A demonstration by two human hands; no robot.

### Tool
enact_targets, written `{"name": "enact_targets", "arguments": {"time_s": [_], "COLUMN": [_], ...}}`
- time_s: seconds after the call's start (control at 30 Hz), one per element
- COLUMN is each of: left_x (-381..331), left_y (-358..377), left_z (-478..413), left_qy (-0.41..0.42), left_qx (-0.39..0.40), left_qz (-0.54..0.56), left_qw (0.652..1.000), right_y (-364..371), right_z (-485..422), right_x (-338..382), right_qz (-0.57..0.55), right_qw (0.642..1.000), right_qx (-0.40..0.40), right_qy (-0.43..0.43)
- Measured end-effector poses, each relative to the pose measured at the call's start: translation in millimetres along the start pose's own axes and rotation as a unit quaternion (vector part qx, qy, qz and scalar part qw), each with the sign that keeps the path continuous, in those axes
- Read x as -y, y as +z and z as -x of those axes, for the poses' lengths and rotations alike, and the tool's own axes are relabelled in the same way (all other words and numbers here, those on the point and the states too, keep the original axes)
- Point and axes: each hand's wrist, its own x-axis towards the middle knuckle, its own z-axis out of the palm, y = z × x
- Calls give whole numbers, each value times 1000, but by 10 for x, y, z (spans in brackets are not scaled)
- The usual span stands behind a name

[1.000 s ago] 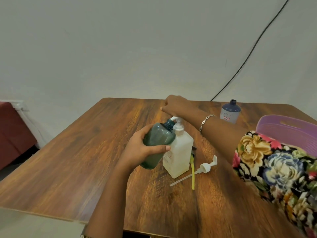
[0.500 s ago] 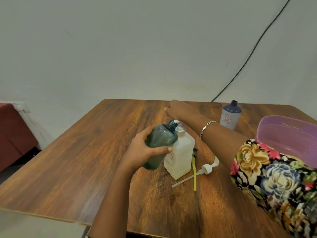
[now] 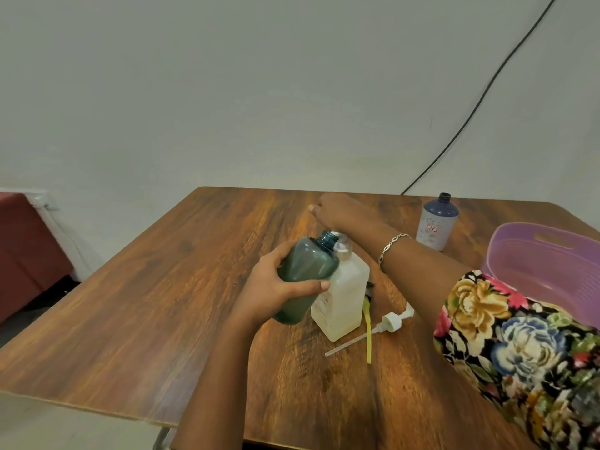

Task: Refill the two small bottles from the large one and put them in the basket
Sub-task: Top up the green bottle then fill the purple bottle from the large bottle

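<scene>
Pale plaster wall with a black cable slanting through the upper right backs a table of glossy, strongly grained brown wood. At frame centre the left hand grips a green bottle, fingers and thumb wrapped round its smooth, rounded, translucent body. The bottle is tilted, its uncapped threaded neck pointing up-right against the top of a white bottle. That one is square-shouldered milky plastic and stands upright on the wood; the fill level of either cannot be told.

Just right of the white bottle lie a white pump head with its thin dip tube and a yellow strip. The right hand, a silver chain bracelet on its wrist, reaches to the table's far centre, knuckles up and fingers curled down; whether it holds anything cannot be told.

At upper right stands a blue bottle, uncapped, dark at the shoulder and pale and printed below. A purple plastic basket with ribbed walls sits at the right edge, behind a floral sleeve.
</scene>
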Motion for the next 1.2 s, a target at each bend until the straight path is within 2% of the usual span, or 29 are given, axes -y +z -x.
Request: {"name": "enact_targets", "arguments": {"time_s": [0.27, 0.4, 0.67, 0.8, 0.97, 1.2], "left_x": [-62, -8, -30, -40, 10, -54], "left_y": [-56, -31, -24, -40, -33, -67], "left_z": [-15, -13, -30, -38, -44, -18], "left_qy": [8, 2, 4, 10, -5, 2], "left_qx": [-15, -3, -6, -3, 3, -1], "left_qz": [-4, -5, -5, -10, -19, -18], "left_qw": [1000, 1000, 1000, 1000, 1000, 1000], "right_y": [-115, 5, -124, -119, -1, -136], "right_z": [-47, -16, -20, -23, 42, -13], "right_x": [59, -11, -13, 16, -6, -12], "right_qz": [-13, 31, -16, 4, 49, -33], "right_qw": [999, 1000, 999, 1000, 999, 999], "right_qx": [32, 3, -39, 8, -8, -12], "right_qy": [-7, -5, -5, -5, -6, -1]}}
